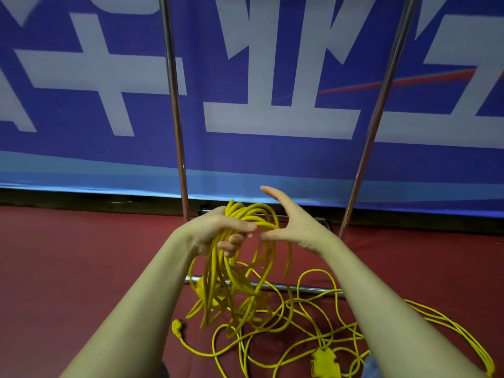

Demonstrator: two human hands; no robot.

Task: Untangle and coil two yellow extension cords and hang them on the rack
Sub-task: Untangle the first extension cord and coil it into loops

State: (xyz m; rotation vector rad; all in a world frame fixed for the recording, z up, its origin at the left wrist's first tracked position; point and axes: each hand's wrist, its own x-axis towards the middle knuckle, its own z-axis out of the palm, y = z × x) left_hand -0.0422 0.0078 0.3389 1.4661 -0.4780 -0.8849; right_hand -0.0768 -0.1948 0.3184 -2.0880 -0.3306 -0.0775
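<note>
Nearest me, loose yellow cord (308,331) sprawled in tangled loops over the red floor (68,268), with a plug (177,327) lying at its near left end and a yellow socket block (326,360) to the right. Above that, my left hand (218,231) gripped a bundle of coiled cord (246,214), fingers curled round the strands, whose lower loops hung down toward the floor. My right hand (291,222) was spread just beside the coil, thumb and fingers straight, holding nothing. Beyond my hands lay the rack's metal base bar (300,289) and its two upright poles (174,105), rising before a blue banner (272,159) with large white lettering.
</note>
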